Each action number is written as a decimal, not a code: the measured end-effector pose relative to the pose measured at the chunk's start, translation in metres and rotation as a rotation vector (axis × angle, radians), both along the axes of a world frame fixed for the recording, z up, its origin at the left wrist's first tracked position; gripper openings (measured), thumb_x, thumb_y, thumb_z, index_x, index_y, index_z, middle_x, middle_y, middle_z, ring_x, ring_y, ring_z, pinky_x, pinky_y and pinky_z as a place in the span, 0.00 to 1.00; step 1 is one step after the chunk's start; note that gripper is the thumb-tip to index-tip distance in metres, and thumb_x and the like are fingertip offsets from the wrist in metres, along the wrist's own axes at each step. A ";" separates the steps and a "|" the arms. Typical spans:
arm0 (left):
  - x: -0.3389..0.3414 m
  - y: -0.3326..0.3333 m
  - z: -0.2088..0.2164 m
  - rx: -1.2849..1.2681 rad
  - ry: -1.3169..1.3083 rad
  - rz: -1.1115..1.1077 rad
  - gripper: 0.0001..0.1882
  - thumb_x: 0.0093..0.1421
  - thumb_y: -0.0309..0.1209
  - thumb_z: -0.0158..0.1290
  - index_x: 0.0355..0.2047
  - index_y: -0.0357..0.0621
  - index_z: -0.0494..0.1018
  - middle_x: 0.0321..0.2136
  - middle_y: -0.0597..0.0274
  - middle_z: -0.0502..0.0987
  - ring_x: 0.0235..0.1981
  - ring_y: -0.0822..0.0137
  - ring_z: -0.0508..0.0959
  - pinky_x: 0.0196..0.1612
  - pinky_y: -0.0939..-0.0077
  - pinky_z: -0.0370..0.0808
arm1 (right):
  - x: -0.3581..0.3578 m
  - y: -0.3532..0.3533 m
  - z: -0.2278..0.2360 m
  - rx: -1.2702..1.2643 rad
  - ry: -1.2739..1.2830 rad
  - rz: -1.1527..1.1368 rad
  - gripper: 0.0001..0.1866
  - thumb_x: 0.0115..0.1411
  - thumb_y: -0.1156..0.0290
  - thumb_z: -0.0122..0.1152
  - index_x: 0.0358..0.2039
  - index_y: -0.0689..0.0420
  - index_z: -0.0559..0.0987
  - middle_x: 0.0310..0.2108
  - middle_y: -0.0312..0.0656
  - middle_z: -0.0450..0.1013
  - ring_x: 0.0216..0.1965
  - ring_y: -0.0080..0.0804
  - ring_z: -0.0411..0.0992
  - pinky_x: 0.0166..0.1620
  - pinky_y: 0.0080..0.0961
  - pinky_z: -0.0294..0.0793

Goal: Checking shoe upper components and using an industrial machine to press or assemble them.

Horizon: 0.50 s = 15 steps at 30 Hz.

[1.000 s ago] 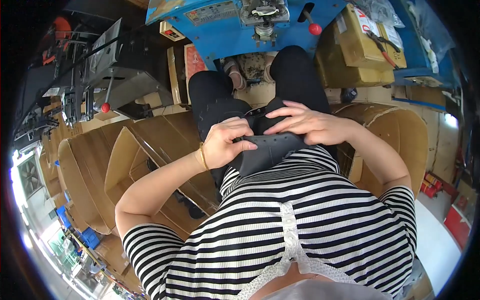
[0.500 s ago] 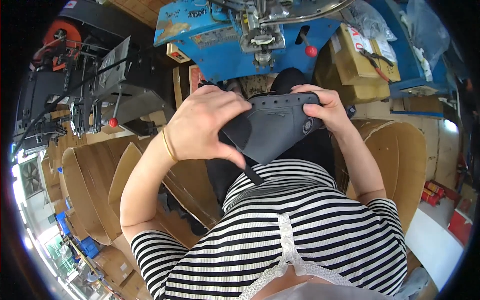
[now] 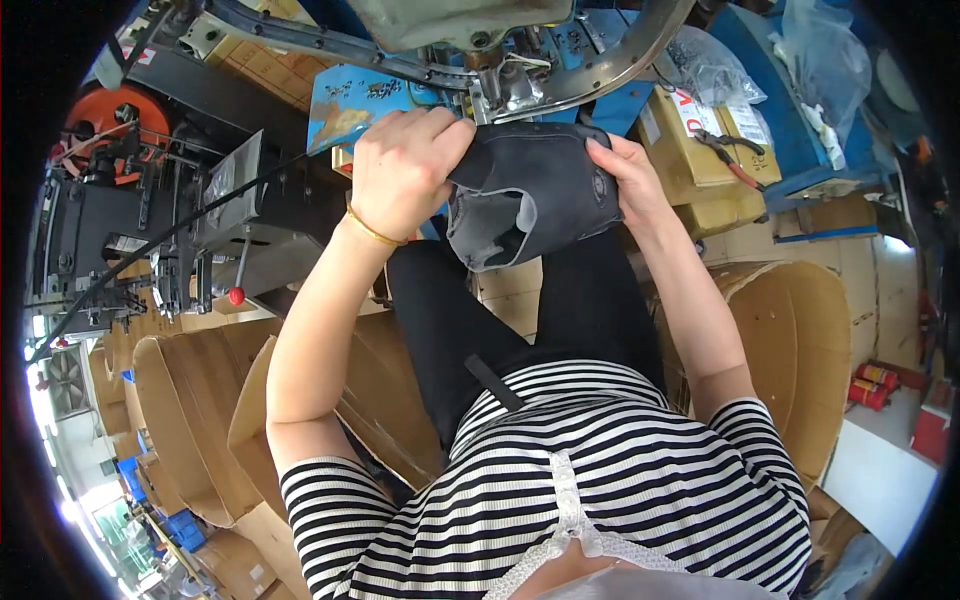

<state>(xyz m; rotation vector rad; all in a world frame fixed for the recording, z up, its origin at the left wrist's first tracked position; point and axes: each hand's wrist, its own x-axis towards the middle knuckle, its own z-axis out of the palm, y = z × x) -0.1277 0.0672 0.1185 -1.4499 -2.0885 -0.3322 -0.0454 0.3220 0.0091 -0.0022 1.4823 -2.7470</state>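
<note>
You've got a dark shoe upper at 12 o'clock, toward 1, held up above your knees, before the blue machine; unclear if they touch. Left hand: fingers curled closed, gripping the piece's 10 o'clock corner. Right hand: pinching its 2 o'clock end, thumb on the near face, fingers mostly hidden behind. Its cut-out gap sits at its 8 o'clock side; round emblem near your right thumb. Gold bracelet on your left wrist. Black strap at 6 o'clock, across your striped shirt's hem. Pliers on a cardboard box, 2 o'clock. Red-knobbed lever, 9 o'clock. Curved cardboard, 3 o'clock.
</note>
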 end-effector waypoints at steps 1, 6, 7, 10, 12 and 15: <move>-0.002 0.001 -0.003 0.017 0.012 -0.007 0.17 0.35 0.21 0.56 0.30 0.45 0.72 0.24 0.64 0.71 0.28 0.60 0.75 0.31 0.67 0.70 | -0.002 0.001 -0.003 0.000 0.002 -0.002 0.14 0.63 0.69 0.59 0.45 0.64 0.79 0.39 0.40 0.79 0.37 0.23 0.78 0.42 0.20 0.78; -0.012 0.019 -0.012 0.053 0.028 0.015 0.18 0.34 0.20 0.56 0.30 0.45 0.72 0.25 0.64 0.70 0.28 0.60 0.74 0.32 0.67 0.69 | -0.009 0.014 -0.021 -0.046 -0.037 -0.021 0.16 0.65 0.68 0.56 0.49 0.65 0.77 0.42 0.41 0.78 0.40 0.24 0.77 0.45 0.21 0.77; -0.013 0.024 -0.014 0.077 0.018 0.017 0.18 0.34 0.20 0.56 0.30 0.45 0.72 0.25 0.64 0.70 0.28 0.60 0.74 0.32 0.66 0.69 | -0.008 0.016 -0.023 -0.047 -0.041 -0.027 0.16 0.65 0.68 0.56 0.49 0.65 0.77 0.42 0.41 0.78 0.40 0.24 0.77 0.45 0.21 0.77; -0.017 0.033 -0.020 0.084 -0.041 -0.017 0.17 0.35 0.20 0.55 0.30 0.45 0.72 0.26 0.63 0.71 0.30 0.59 0.74 0.34 0.65 0.69 | -0.007 0.025 -0.028 -0.045 -0.059 0.015 0.16 0.65 0.68 0.57 0.49 0.64 0.77 0.42 0.41 0.79 0.40 0.24 0.78 0.45 0.21 0.77; -0.024 0.030 -0.021 0.083 -0.071 -0.005 0.17 0.35 0.20 0.55 0.30 0.45 0.72 0.27 0.62 0.72 0.31 0.58 0.74 0.35 0.64 0.70 | -0.013 0.021 -0.032 -0.064 -0.075 0.074 0.17 0.64 0.66 0.58 0.49 0.64 0.77 0.43 0.40 0.78 0.43 0.24 0.76 0.48 0.23 0.75; -0.019 -0.008 -0.016 0.107 -0.067 0.065 0.15 0.37 0.20 0.55 0.30 0.46 0.73 0.29 0.60 0.74 0.35 0.56 0.76 0.37 0.61 0.71 | -0.024 -0.020 -0.023 0.110 -0.194 -0.050 0.20 0.60 0.66 0.63 0.50 0.63 0.76 0.45 0.41 0.77 0.46 0.27 0.73 0.50 0.27 0.71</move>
